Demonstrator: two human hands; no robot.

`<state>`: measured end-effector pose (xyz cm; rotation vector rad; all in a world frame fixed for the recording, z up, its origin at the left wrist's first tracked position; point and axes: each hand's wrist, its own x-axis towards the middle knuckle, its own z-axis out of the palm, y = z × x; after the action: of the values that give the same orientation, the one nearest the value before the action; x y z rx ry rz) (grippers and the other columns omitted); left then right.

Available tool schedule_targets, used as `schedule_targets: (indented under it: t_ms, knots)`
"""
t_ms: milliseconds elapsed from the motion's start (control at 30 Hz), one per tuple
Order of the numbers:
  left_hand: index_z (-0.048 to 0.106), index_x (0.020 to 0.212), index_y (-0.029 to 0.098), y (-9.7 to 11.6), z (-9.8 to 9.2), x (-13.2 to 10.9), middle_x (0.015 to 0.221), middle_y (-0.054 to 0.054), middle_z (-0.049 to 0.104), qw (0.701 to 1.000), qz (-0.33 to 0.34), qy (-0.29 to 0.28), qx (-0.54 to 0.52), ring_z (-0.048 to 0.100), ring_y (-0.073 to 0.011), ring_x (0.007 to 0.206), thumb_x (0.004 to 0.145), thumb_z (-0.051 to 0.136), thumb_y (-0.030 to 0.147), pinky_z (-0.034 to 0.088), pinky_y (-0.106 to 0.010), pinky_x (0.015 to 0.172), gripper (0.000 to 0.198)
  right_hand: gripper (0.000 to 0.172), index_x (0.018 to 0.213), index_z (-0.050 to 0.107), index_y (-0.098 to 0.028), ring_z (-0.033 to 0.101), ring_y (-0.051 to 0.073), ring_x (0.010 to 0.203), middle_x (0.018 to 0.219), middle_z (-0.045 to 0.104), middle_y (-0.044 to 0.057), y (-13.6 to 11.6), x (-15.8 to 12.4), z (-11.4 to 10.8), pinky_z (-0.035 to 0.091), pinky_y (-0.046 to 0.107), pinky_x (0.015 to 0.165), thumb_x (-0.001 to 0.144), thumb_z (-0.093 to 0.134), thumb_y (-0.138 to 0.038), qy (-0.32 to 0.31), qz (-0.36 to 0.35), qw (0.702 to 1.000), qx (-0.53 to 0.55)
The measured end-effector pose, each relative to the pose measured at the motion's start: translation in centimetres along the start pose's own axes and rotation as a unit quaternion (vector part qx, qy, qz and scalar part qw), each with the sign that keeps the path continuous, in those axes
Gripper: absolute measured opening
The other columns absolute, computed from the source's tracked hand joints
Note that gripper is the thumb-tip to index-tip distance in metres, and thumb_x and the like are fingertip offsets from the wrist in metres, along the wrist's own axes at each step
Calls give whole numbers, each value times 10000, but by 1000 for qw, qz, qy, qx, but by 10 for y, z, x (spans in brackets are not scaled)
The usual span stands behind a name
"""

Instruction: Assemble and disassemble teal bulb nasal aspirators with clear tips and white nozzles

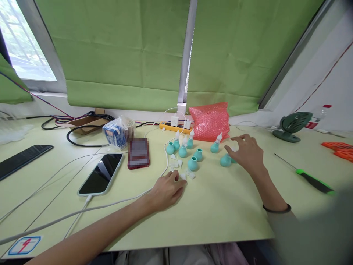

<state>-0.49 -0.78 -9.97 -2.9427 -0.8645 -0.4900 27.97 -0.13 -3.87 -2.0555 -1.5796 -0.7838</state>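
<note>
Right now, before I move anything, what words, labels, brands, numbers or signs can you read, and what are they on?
"9": what the red mark on the blue-framed label, lower left, appears to read.
Blue package: print too small and blurred.
Bottle: red label unreadable.
Red-edged device: screen pixelated, unreadable.

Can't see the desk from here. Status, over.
Left hand at white pieces, grip unclear. Right hand open by teal bulbs. Some white-tipped, others open-topped. Cable beside left hand.
</note>
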Motion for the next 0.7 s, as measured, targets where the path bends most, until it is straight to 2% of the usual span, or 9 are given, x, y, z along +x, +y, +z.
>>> schedule_targets:
  t_ms: [67,133,200,333,400,533,600,633,700]
  knots:
    - [508,968,217,-1,1,0,844,-60,471,1000,-20,5,10,470,-184,738,803,346,225,425,-278,544,232,295,881,585,-187,522,238,746,838,574,83,5,-2,2,362,286,518,642,516,-347,-100,7,995,1]
    - [519,938,198,-1,3,0,837,-67,487,999,-30,11,12,474,-191,752,801,335,212,426,-286,559,230,229,823,587,-188,538,214,700,772,594,60,8,-3,2,365,274,517,620,533,-280,-151,0,988,28]
    - [523,926,185,-1,3,0,833,-73,498,999,-32,17,6,478,-197,766,801,328,208,429,-296,575,233,165,756,590,-186,541,189,648,711,599,43,7,-2,-3,377,269,519,609,549,-250,-142,-4,986,84]
    - [494,978,166,-1,1,-3,862,-83,510,996,-42,62,-50,487,-199,793,794,354,243,431,-315,624,243,160,702,573,-178,496,126,504,590,552,9,-2,-1,-25,407,261,500,591,616,-285,-33,-6,958,284]
    - [465,1003,158,-1,-3,-5,900,-89,505,986,-42,111,-113,483,-200,831,773,401,280,426,-316,666,268,190,668,555,-172,494,118,500,584,539,8,-15,-6,-35,418,247,469,568,655,-298,-29,-16,908,418]
    - [382,1091,139,2,-11,-9,1002,-115,484,953,3,179,-245,456,-219,932,701,496,354,406,-326,757,459,222,590,526,-165,492,104,469,569,534,3,-60,-35,-41,415,223,397,524,704,-280,-183,-68,764,615]
    - [377,1109,141,5,-14,-10,1005,-113,501,947,13,156,-279,471,-216,921,687,520,384,399,-320,771,507,228,535,514,-160,489,102,477,538,530,-1,-84,-54,-39,419,223,415,508,718,-258,-194,-64,740,640]
    - [409,1080,149,6,-14,-10,969,-101,527,949,9,133,-286,492,-203,883,706,509,382,401,-307,758,452,236,510,508,-160,486,100,468,507,518,-11,-93,-63,-36,418,220,416,494,726,-247,-196,-62,731,651]
    - [482,974,154,9,-13,-10,859,-76,575,954,-12,93,-285,527,-175,780,761,458,357,405,-275,702,296,250,489,496,-155,481,87,409,471,504,-25,-105,-73,-31,400,205,374,485,731,-242,-246,-16,684,686]
